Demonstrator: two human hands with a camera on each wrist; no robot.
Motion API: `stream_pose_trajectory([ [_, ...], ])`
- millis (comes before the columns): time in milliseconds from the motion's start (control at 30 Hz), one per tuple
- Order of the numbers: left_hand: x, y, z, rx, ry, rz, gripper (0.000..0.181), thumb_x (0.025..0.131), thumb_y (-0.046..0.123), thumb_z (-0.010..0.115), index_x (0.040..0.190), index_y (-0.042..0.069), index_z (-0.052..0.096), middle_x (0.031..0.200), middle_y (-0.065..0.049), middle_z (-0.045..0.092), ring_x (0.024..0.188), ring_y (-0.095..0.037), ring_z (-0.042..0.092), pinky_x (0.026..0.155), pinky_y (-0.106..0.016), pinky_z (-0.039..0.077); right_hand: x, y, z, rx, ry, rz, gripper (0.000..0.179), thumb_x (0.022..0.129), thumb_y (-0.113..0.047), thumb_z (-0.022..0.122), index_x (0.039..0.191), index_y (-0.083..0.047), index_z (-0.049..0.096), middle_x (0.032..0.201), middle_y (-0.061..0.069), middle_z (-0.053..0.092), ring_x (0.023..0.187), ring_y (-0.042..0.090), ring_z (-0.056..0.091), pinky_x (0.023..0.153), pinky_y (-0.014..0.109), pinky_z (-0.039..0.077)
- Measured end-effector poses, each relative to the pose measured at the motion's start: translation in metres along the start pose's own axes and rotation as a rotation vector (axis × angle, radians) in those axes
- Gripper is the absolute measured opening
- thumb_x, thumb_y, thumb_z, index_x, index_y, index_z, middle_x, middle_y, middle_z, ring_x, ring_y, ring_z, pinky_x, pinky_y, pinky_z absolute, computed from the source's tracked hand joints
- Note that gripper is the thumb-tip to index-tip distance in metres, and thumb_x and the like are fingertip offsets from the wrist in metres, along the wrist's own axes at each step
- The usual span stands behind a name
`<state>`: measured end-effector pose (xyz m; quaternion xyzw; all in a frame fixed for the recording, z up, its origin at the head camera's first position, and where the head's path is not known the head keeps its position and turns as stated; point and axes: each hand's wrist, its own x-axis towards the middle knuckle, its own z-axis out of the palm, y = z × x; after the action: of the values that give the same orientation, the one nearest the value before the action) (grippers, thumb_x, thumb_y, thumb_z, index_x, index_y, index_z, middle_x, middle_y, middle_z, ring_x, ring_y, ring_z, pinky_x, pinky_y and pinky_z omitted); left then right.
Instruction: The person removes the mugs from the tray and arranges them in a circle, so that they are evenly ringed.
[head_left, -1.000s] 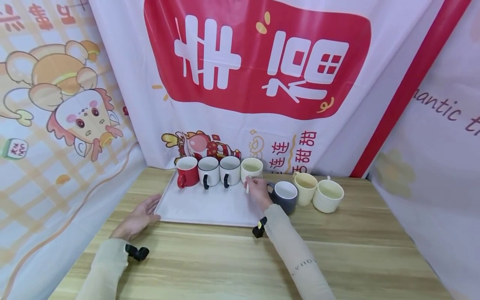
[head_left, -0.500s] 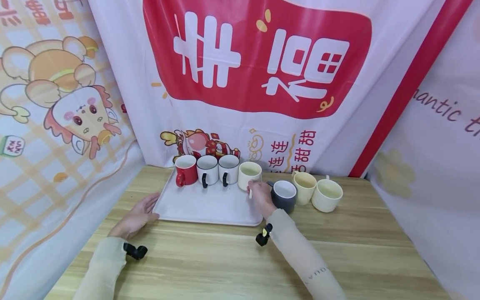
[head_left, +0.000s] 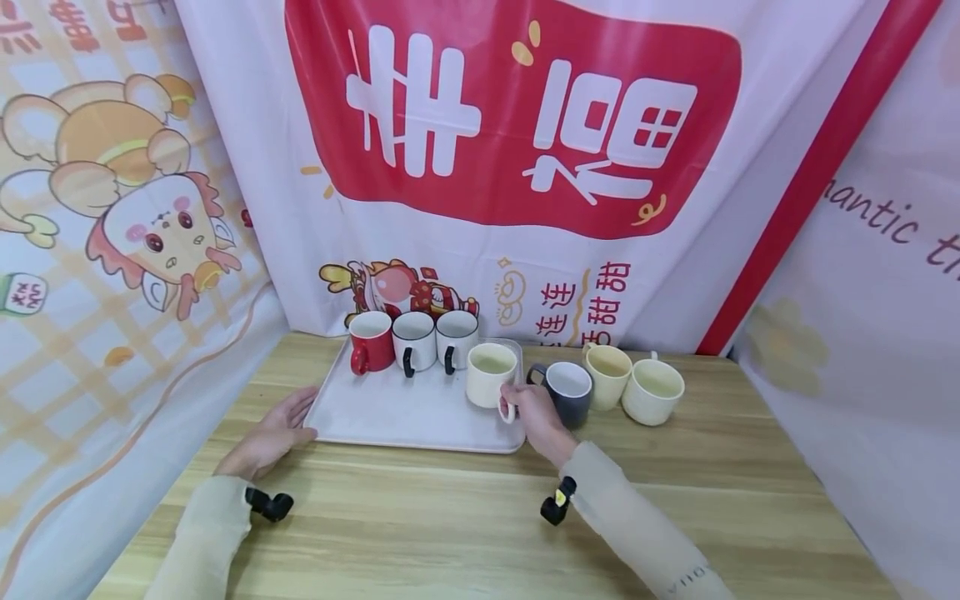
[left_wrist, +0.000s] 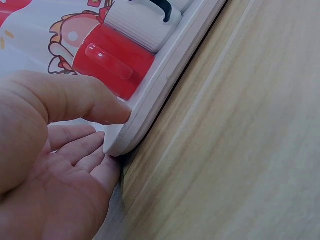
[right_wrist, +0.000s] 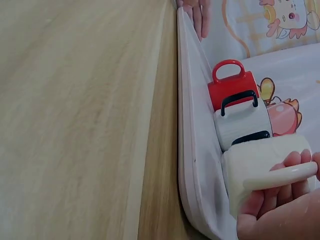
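Note:
My right hand [head_left: 542,417] grips a cream mug [head_left: 489,379] by its handle, which points toward me. The mug is upright over the right part of a white tray [head_left: 390,417]; in the right wrist view my fingers [right_wrist: 287,195] curl through the handle [right_wrist: 280,177]. At the tray's front left corner rests my left hand [head_left: 273,429], its thumb touching the rim and its other fingers stretched out along the side. Along the tray's back stand a red mug [head_left: 372,346] and two white mugs with black rims and handles, one in the middle [head_left: 414,343] and one to its right [head_left: 457,343].
To the tray's right, on the wooden table [head_left: 420,517], stand a dark grey mug [head_left: 570,400], a pale yellow mug [head_left: 607,379] and another cream mug [head_left: 654,396]. The grey mug is close beside my right hand. A printed cloth [head_left: 510,258] hangs right behind the tray.
My right hand has drawn the cream mug out of the back row, toward me and slightly left. My left hand has stayed at the tray's corner.

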<state>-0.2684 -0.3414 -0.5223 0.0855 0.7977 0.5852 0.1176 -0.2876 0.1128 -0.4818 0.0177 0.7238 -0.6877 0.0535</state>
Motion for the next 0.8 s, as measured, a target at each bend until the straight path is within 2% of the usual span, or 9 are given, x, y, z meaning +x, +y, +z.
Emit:
stream_pose_trajectory([
  [133, 0.0, 0.0, 0.0, -0.003, 0.005, -0.015, 0.093, 0.096, -0.007, 0.058, 0.167, -0.003, -0.002, 0.176, -0.029, -0.003, 0.162, -0.052, -0.002, 0.131, -0.065, 0.005, -0.012, 0.002, -0.019, -0.027, -0.127, -0.055, 0.033, 0.106, -0.01, 0.054, 0.077, 0.002, 0.063, 0.072, 0.0, 0.056, 0.073, 0.015, 0.053, 0.069, 0.023, 0.044],
  [233, 0.0, 0.0, 0.0, -0.002, 0.006, -0.021, 0.093, 0.096, -0.008, 0.058, 0.167, -0.003, -0.002, 0.176, -0.028, -0.002, 0.162, -0.051, -0.001, 0.132, -0.064, 0.005, -0.022, 0.001, -0.036, 0.004, -0.251, -0.071, 0.029, 0.106, -0.005, 0.051, 0.082, 0.005, 0.063, 0.075, -0.001, 0.057, 0.075, 0.014, 0.053, 0.07, 0.02, 0.046],
  [433, 0.0, 0.002, 0.0, -0.01, 0.005, -0.008, 0.094, 0.095, -0.009, 0.057, 0.167, -0.004, -0.003, 0.175, -0.03, -0.002, 0.162, -0.052, -0.002, 0.131, -0.066, 0.005, -0.046, 0.0, -0.076, 0.027, -0.495, -0.077, 0.03, 0.107, -0.001, 0.046, 0.081, -0.004, 0.06, 0.076, -0.002, 0.057, 0.075, 0.01, 0.054, 0.072, 0.018, 0.047],
  [667, 0.0, 0.004, 0.002, -0.004, 0.002, -0.003, 0.093, 0.096, -0.009, 0.057, 0.167, -0.005, -0.003, 0.175, -0.031, -0.001, 0.161, -0.054, -0.001, 0.131, -0.066, 0.005, -0.077, 0.004, -0.137, -0.025, -0.649, -0.068, 0.029, 0.109, -0.006, 0.045, 0.087, -0.015, 0.062, 0.081, -0.008, 0.058, 0.082, 0.007, 0.056, 0.079, 0.017, 0.049],
  [733, 0.0, 0.004, 0.002, 0.002, 0.006, -0.007, 0.092, 0.096, -0.009, 0.057, 0.167, -0.005, -0.002, 0.175, -0.031, -0.001, 0.161, -0.053, 0.0, 0.131, -0.066, 0.006, -0.086, 0.006, -0.156, -0.008, -0.682, -0.075, 0.029, 0.109, -0.006, 0.044, 0.088, -0.014, 0.062, 0.083, -0.009, 0.059, 0.083, 0.005, 0.057, 0.08, 0.017, 0.049],
  [800, 0.0, 0.004, 0.002, 0.004, 0.004, -0.004, 0.092, 0.096, -0.009, 0.056, 0.167, -0.005, -0.003, 0.175, -0.031, -0.001, 0.161, -0.053, 0.0, 0.131, -0.065, 0.006, -0.095, 0.007, -0.175, 0.016, -0.714, -0.095, 0.029, 0.11, -0.005, 0.042, 0.086, -0.007, 0.058, 0.085, -0.01, 0.059, 0.084, 0.004, 0.057, 0.08, 0.017, 0.047],
])
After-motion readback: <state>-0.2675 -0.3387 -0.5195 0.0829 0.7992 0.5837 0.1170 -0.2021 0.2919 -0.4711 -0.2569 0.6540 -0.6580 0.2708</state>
